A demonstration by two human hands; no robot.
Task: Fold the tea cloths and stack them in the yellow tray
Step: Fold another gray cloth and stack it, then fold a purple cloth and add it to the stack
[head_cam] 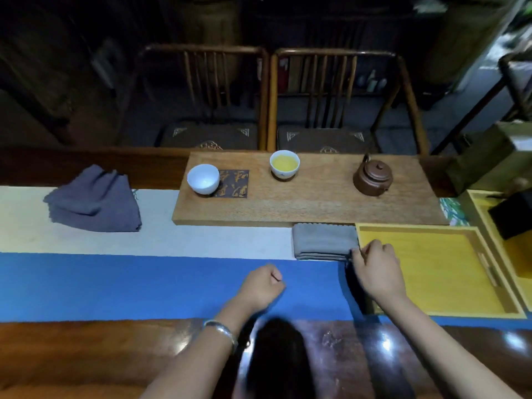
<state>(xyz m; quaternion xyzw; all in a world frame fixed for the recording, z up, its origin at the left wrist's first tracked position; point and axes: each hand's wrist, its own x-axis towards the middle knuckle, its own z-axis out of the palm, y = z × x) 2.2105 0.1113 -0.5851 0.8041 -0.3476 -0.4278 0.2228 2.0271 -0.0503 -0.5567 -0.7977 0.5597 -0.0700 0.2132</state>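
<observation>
Head view: the right hand [375,267] pinches the near corner of the folded grey cloth [324,240], just left of the yellow tray [431,311] — loading looks under way. The left hand [263,283] hovers clenched, empty. Next: lift it in flat — the crumpled cloth [95,201] awaits folding.

The table [86,355] is glossy dark wood; the board [311,203] is matt wood; both cloths [95,203] [324,240] look soft, matt; cups [203,179] are glazed white.
</observation>
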